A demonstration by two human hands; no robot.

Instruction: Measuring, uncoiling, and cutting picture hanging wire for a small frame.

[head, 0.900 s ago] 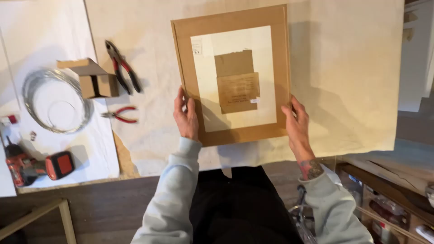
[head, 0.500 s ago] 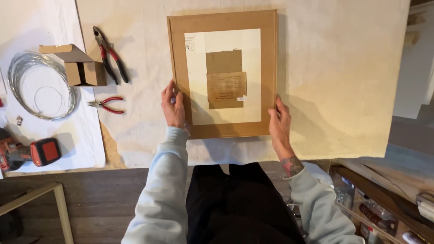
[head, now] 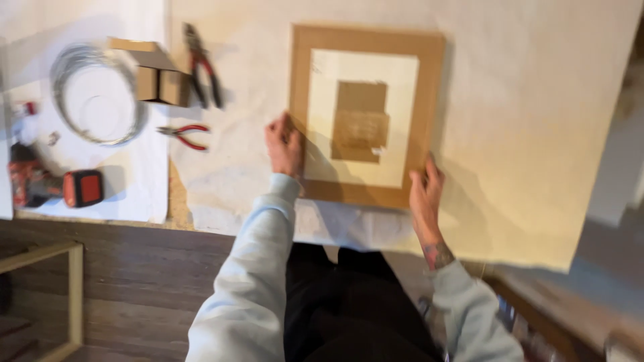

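Note:
A wooden picture frame (head: 435,100) lies back side up on a cream cloth (head: 523,134), with a pale backing board and a brown paper patch (head: 361,121) at its middle. My left hand (head: 284,146) holds the frame's lower left edge. My right hand (head: 425,196) grips its lower right corner. The frame rests flat on the cloth, and the view is blurred by motion.
To the left lie a small open cardboard box (head: 155,75), black-handled pliers (head: 201,66), small red-handled pliers (head: 184,135), a coil of wire (head: 94,100) and a red-and-black cordless drill (head: 57,184). A wooden frame piece (head: 72,288) stands on the dark wood floor lower left.
The view has shifted and blurred. The frame sits further right in view, and both hands stay on its lower corners.

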